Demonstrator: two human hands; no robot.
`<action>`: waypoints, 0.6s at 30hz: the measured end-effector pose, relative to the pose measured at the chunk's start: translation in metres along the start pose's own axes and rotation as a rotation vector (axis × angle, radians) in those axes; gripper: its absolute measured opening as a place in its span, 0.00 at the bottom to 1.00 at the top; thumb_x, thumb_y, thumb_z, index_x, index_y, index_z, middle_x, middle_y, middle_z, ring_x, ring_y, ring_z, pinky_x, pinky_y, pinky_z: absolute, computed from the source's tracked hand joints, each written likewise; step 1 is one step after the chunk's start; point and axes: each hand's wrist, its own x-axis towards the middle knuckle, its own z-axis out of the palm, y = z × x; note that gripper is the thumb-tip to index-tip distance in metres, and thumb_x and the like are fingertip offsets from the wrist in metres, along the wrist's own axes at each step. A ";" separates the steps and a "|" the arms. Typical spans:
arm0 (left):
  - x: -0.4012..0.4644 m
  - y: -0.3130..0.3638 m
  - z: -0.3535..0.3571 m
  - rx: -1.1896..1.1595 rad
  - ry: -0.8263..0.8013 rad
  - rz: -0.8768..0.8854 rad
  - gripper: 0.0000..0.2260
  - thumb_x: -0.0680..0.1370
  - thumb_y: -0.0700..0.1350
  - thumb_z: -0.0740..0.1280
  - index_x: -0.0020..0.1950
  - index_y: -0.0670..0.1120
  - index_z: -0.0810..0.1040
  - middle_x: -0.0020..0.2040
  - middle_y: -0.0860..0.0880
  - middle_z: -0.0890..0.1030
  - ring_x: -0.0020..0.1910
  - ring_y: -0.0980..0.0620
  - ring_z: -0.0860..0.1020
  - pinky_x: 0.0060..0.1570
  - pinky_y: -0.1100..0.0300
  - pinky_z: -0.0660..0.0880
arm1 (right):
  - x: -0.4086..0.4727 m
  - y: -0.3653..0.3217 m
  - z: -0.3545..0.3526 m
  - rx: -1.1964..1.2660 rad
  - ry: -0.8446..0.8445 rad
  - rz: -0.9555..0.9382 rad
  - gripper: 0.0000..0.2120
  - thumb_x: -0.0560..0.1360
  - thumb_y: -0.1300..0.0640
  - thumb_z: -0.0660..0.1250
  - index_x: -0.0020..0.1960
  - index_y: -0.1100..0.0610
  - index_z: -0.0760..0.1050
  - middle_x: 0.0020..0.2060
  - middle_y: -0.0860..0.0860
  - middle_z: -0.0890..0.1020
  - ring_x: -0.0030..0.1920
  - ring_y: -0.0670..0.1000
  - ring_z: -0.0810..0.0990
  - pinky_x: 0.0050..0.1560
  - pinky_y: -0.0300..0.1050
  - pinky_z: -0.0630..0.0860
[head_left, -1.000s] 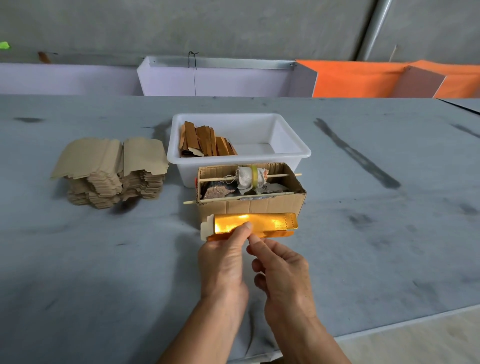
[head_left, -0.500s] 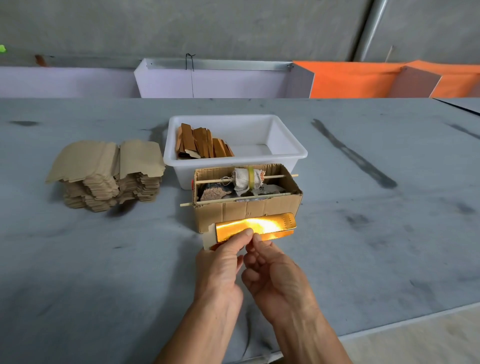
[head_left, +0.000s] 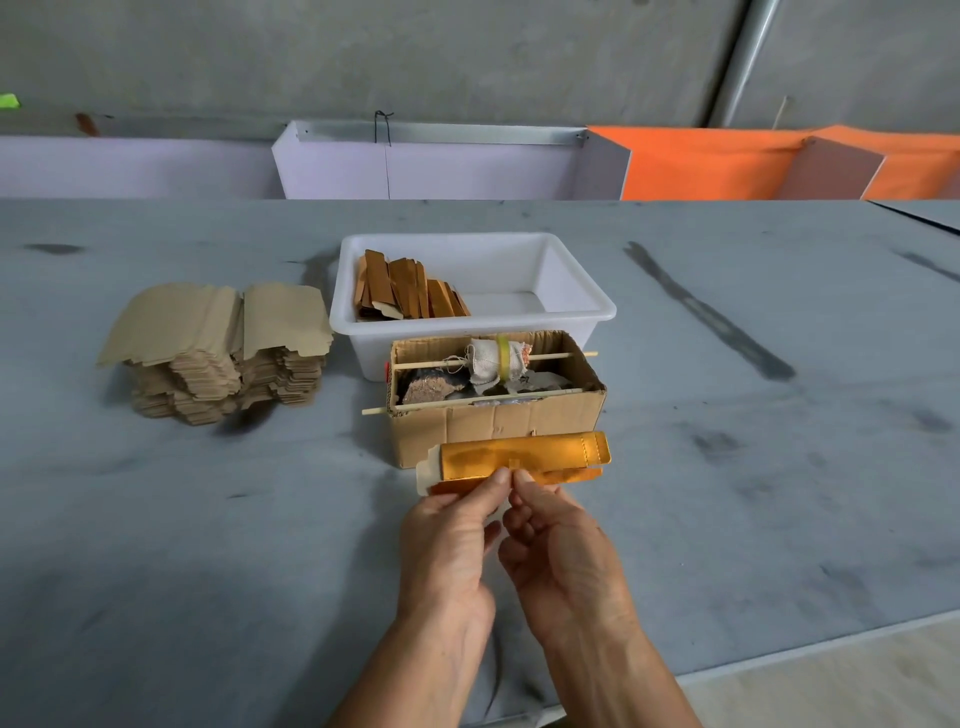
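Both your left hand (head_left: 447, 551) and right hand (head_left: 561, 556) pinch the gold carton (head_left: 519, 457) mid-edge; it lies at twelve o'clock, long axis nine-to-three.

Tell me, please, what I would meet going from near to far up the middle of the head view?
left hand and right hand side by side → gold card sleeve that both pinch → cardboard box → white tub → white partition
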 end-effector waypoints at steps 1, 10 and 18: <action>0.001 0.000 -0.001 0.017 0.012 0.019 0.05 0.69 0.35 0.72 0.35 0.42 0.80 0.29 0.50 0.81 0.33 0.53 0.78 0.39 0.60 0.72 | 0.000 0.000 0.000 -0.025 -0.001 0.002 0.07 0.70 0.63 0.69 0.36 0.55 0.75 0.26 0.47 0.74 0.23 0.42 0.70 0.19 0.33 0.65; -0.003 -0.005 -0.005 0.129 -0.007 0.116 0.06 0.69 0.32 0.72 0.33 0.41 0.81 0.30 0.48 0.82 0.31 0.56 0.78 0.33 0.68 0.74 | 0.004 -0.001 -0.004 -0.066 0.078 -0.016 0.07 0.70 0.64 0.71 0.37 0.57 0.74 0.24 0.48 0.75 0.23 0.43 0.71 0.21 0.35 0.66; 0.000 -0.002 -0.006 0.089 0.013 0.095 0.11 0.75 0.41 0.70 0.32 0.44 0.80 0.32 0.47 0.80 0.38 0.50 0.77 0.39 0.58 0.72 | 0.006 -0.006 -0.005 -0.025 0.032 0.041 0.04 0.72 0.59 0.70 0.40 0.57 0.76 0.27 0.50 0.75 0.25 0.45 0.71 0.23 0.37 0.68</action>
